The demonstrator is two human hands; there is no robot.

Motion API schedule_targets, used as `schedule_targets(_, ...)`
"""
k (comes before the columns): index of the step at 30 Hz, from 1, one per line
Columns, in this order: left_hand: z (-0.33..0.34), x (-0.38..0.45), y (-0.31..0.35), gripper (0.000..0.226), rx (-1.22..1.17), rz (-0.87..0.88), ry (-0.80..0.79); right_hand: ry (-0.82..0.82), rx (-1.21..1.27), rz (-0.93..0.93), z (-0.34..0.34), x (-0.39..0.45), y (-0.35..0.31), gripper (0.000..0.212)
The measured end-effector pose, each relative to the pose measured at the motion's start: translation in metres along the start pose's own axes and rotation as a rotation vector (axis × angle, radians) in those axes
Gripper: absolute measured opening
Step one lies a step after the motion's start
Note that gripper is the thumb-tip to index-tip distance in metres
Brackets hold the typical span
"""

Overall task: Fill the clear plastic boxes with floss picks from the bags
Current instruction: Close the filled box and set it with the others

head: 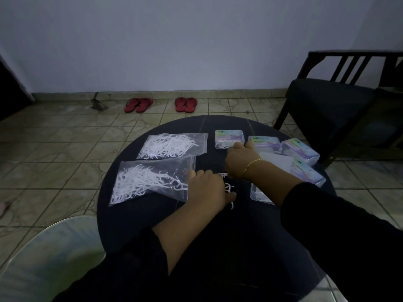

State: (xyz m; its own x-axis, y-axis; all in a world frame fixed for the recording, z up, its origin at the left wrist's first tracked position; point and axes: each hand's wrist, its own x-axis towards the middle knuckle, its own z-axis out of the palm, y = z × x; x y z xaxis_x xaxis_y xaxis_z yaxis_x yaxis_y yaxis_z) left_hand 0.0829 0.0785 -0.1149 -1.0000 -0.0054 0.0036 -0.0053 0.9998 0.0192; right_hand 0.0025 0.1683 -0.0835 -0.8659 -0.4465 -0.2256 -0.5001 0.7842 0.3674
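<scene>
Floss picks (227, 188) lie loose on the dark counter (130, 214) under my left hand (207, 188), whose curled fingers rest at the mouth of the near bag (148, 182). My right hand (241, 159) reaches to the far clear box (229, 138), fingertips on its near edge; whether it grips, I cannot tell. More boxes (301, 151) sit right.

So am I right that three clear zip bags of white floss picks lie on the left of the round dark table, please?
Not quite: the head view shows two clear zip bags of white floss picks, a farther one and a nearer one, on the left of the round dark table.
</scene>
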Motion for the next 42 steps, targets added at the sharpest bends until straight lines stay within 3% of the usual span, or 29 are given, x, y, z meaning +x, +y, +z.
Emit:
schedule_targets(4, -0.008, 0.002, 0.0, 0.023, -0.03, 0.01, -0.102, -0.016, 0.005, 0.009, 0.001, 0.0, -0.001, 0.029)
schedule_targets(9, -0.013, 0.0, -0.005, 0.022, 0.013, 0.133, -0.145, -0.029, -0.025, -0.042, 0.002, -0.005, -0.004, 0.04)
schedule_targets(17, -0.023, 0.0, -0.007, 0.022, 0.086, 0.175, -0.228, -0.023, -0.085, -0.086, -0.002, -0.014, -0.01, 0.046)
schedule_targets(25, -0.011, -0.01, -0.011, 0.018, -0.015, 0.179, -0.08, 0.127, 0.05, -0.02, -0.017, -0.037, 0.012, 0.043)
schedule_targets(31, -0.01, -0.009, -0.01, 0.022, 0.022, 0.193, -0.079, -0.036, 0.089, 0.108, -0.006, -0.074, 0.05, 0.047)
schedule_targets(37, -0.012, -0.006, -0.004, 0.019, -0.073, 0.204, -0.071, -0.076, 0.087, 0.154, 0.013, -0.098, 0.06, 0.037)
schedule_targets(42, -0.025, 0.005, 0.015, 0.012, -0.248, 0.294, 0.081, -0.055, 0.125, 0.225, 0.018, -0.109, 0.07, 0.039)
